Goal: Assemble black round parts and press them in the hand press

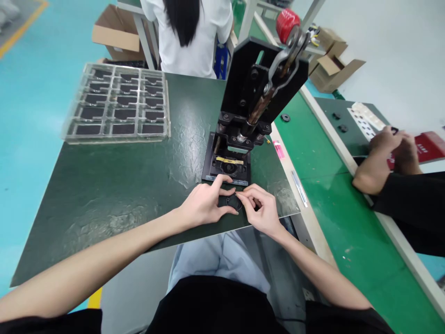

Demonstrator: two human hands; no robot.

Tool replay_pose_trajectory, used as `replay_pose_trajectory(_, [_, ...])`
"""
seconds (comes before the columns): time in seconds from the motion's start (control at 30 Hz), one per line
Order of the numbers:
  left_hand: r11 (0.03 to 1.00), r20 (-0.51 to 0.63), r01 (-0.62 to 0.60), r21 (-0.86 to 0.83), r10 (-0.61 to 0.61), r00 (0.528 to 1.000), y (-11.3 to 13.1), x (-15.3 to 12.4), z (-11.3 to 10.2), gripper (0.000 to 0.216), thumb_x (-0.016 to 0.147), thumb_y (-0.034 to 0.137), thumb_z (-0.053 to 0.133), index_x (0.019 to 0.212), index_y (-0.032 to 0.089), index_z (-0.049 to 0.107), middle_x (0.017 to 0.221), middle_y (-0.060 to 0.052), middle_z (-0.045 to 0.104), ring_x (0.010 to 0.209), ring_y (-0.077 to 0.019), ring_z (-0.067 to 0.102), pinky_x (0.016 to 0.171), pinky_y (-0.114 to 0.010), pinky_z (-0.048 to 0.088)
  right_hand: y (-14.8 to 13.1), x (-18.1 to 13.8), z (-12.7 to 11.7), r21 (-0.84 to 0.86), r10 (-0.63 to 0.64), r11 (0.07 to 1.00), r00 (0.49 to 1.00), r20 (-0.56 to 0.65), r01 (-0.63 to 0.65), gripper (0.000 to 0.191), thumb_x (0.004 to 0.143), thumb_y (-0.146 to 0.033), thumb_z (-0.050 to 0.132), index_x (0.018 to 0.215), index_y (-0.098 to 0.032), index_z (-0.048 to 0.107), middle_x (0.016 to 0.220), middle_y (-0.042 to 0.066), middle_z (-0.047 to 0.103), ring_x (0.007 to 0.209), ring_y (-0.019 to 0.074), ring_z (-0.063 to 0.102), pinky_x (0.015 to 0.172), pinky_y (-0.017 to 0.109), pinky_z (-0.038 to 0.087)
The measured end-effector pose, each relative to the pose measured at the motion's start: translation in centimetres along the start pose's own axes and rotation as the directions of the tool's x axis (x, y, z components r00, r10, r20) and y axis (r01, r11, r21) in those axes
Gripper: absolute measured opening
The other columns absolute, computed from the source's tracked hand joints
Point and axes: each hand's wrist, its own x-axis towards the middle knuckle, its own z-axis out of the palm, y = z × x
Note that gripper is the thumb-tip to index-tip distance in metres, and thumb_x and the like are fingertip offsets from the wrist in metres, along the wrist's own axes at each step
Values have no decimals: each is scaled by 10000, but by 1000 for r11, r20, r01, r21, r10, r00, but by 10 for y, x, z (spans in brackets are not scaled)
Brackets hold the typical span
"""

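I am at a factory assembly line: just beyond my grip stands a hand-lever press [255,99], farther left on the green tabletop [114,185] lie stacked part trays [116,104], to the right runs a conveyor belt [323,185], and cardboard boxes [332,65] sit farther off.

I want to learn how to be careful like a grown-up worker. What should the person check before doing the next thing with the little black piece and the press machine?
1. Both hands on the piece: left hand and right hand pinch the small black part. Ok.
2. Fingers away from the press: the hands sit in front of its base. Ok.
3. Press nest free: something yellow lies in it. Not ok.
4. Lever with red knob raised. Ok.
5. Part facing the right way: too small to see. Cannot tell.
6. Tray of parts within reach on the green mat. Ok.
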Motion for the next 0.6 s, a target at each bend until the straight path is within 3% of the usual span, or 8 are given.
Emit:
replay_pose_trajectory(0.2, [1000, -15, 4, 17, -4, 1000, 0, 1, 0, 679, 752, 479, 895, 1211, 275, 438, 930, 43, 828, 556, -199, 722, 588, -286, 475, -3, 2, 3, -26, 4, 1000, 1000, 14, -3, 263, 980, -209, 610, 719, -184, 635, 682, -17, 481, 569, 101, 411, 560, 277, 342])
replay_pose_trajectory(0.33, [1000, -12, -5, 20, 5, 1000, 0, 3, -2, 610, 741, 448, 909, 1088, 281, 436, 974, 47, 828, 492, -175, 684, 568, -277, 470, 1, 8, -5, 129, 153, 981, 986, -71, -143, 271, 962, -362, 662, 762, -190, 722, 678, -2, 548, 534, 97, 398, 509, 271, 322])
replay_pose_trajectory(0.4, [1000, -21, -15, 11, 15, 1000, 0, 4, -2, 603, 731, 432, 920, 1035, 279, 422, 1008, 46, 826, 442, -152, 646, 552, -271, 468, 4, 6, -20, 271, 281, 937, 939, -198, -223, 301, 947, -477, 672, 867, -203, 766, 634, -21, 526, 492, 91, 353, 457, 258, 276])
replay_pose_trajectory(0.47, [1000, -35, -17, -8, 17, 999, -1, 5, -1, 618, 710, 424, 935, 1015, 275, 419, 1006, 44, 827, 417, -132, 620, 538, -262, 467, 6, -6, -44, 308, 357, 913, 888, -291, -267, 348, 921, -541, 692, 935, -205, 781, 610, -29, 525, 474, 89, 347, 435, 248, 265])
replay_pose_trajectory(0.6, [996, -72, -37, -85, 31, 997, 2, 4, -5, 623, 682, 423, 951, 1038, 266, 464, 988, 36, 828, 395, -81, 565, 489, -225, 457, 14, -57, -101, 62, 377, 916, 801, -466, -395, 386, 861, -572, 744, 923, -197, 806, 720, 35, 696, 531, 123, 525, 471, 257, 409])
